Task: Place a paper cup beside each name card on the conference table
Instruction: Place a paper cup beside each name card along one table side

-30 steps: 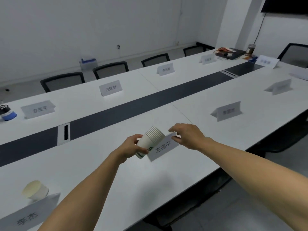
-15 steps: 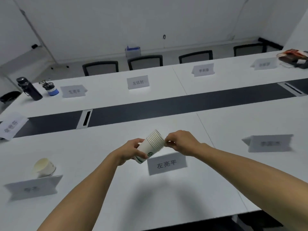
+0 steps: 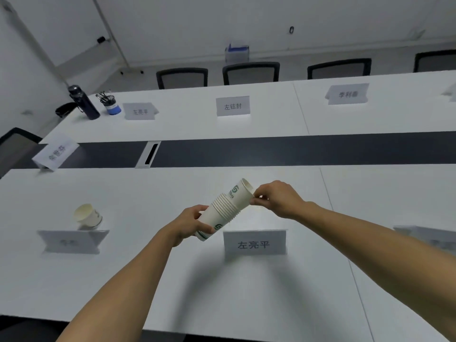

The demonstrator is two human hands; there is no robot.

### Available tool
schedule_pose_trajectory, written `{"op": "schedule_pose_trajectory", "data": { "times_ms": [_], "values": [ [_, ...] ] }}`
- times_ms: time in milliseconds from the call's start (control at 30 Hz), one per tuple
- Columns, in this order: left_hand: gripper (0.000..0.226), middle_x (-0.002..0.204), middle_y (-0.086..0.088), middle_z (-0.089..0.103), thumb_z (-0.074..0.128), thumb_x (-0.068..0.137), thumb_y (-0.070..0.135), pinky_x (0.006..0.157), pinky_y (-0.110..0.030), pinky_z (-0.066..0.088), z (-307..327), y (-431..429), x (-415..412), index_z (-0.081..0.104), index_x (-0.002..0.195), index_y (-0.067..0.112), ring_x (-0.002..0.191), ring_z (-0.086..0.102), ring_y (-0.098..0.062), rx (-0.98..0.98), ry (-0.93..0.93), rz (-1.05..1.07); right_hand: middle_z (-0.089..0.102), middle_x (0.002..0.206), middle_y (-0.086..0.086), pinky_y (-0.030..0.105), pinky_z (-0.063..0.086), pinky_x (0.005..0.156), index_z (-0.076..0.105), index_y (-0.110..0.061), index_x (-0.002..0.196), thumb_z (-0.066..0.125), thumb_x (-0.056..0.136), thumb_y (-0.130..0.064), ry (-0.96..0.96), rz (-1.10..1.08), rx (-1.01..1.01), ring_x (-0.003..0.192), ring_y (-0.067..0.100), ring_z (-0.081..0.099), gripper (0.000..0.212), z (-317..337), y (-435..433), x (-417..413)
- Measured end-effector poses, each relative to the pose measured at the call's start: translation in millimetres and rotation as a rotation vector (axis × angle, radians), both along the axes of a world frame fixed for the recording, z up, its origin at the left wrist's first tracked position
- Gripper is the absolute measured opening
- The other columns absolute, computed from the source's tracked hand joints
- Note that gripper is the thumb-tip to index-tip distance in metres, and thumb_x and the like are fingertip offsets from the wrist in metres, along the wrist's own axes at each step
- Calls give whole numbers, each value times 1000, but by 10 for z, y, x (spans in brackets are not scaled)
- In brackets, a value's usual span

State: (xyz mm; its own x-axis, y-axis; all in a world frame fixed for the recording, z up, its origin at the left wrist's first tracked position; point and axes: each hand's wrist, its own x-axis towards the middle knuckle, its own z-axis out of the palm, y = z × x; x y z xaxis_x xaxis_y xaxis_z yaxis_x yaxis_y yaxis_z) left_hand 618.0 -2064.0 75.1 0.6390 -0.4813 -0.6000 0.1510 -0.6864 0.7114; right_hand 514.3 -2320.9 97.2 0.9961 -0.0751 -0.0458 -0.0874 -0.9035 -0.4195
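Note:
My left hand grips the base of a tilted stack of white paper cups above the table. My right hand pinches the rim of the top paper cup, which sits partly slid out of the stack. A name card stands just below and to the right of the stack. At the left, a single paper cup stands behind another name card.
The white conference table has a dark centre strip with a cable slot. More name cards stand along the far side and left end. A dark bottle and pen holder sit far left. Chairs line the far edge.
The view has swung left and down. My right hand has drawn the top cup partly out of the stack, which my left hand keeps holding.

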Motion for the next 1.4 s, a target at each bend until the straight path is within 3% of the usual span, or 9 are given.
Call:
{"op": "schedule_pose_trajectory", "data": {
  "times_ms": [133, 267, 433, 500, 633, 733, 833, 1067, 1400],
  "values": [
    [67, 116, -8, 63, 78, 75, 3, 90, -41, 52, -192, 117, 225, 50, 132, 22, 106, 60, -29, -4, 46, 87, 70, 86, 0, 33, 48, 62, 71, -22, 95, 56, 94, -38, -14, -134, -94, 75, 22, 60, 23, -115, -246, 231],
    [71, 117, -9, 64, 81, 71, 4, 93, -45, 52, -477, 185, 450, 50, 133, 23, 106, 62, -28, -11, 116, 115, 70, 93, 4, 29, 43, 61, 72, -22, 99, 52, 94, -28, 202, -120, -222, 80, 25, 61, 22, -612, -236, 381],
    [81, 116, -9, 65, 84, 56, 15, 96, -50, 52, -616, 213, 503, 53, 130, 25, 106, 64, -30, -43, 139, 154, 65, 87, 2, 28, 37, 59, 72, -19, 88, 48, 91, -17, 311, -83, -369, 70, 23, 50, 24, -1038, -133, 283],
    [82, 116, -9, 65, 84, 55, 15, 96, -51, 52, -677, 226, 571, 54, 130, 26, 106, 64, -30, -44, 157, 156, 62, 87, 1, 29, 38, 58, 71, -18, 88, 48, 90, -13, 357, -61, -403, 72, 24, 54, 24, -1174, -91, 293],
    [83, 118, -10, 64, 85, 54, 16, 96, -52, 52, -669, 200, 701, 53, 130, 25, 106, 64, -30, -54, 155, 136, 66, 104, 0, 34, 49, 67, 71, -24, 102, 53, 88, -11, 385, -52, -399, 89, 24, 63, 26, -1309, -90, 287],
    [82, 118, -9, 64, 83, 55, 16, 97, -50, 52, -598, 135, 740, 53, 131, 24, 105, 63, -28, -51, 133, 115, 60, 124, -4, 35, 47, 79, 65, -29, 121, 51, 90, -10, 392, -29, -317, 105, 24, 60, 38, -1280, -84, 273],
    [76, 120, -9, 62, 84, 66, 9, 96, -47, 52, -507, 2, 712, 50, 133, 23, 105, 61, -28, -61, 103, 69, 54, 134, -7, 34, 46, 82, 62, -28, 125, 48, 93, -12, 359, -38, -274, 111, 22, 57, 38, -1137, -112, 173],
    [68, 124, -7, 55, 78, 76, 6, 95, -40, 50, -125, -641, 248, 46, 135, 21, 114, 54, -30, -104, -13, -104, 53, 137, -6, 34, 48, 87, 59, -24, 128, 47, 98, -23, 264, -169, -296, 115, 20, 56, 32, -642, -473, -583],
    [62, 111, -4, 65, 81, 72, 12, 79, -32, 53, 191, -1692, -1387, 54, 125, 29, 100, 62, -25, -190, -116, -298, 55, 134, -9, 33, 48, 83, 62, -24, 123, 50, 97, -29, 159, -377, -289, 112, 18, 59, 29, -199, -1239, -2578]
  ]
}}
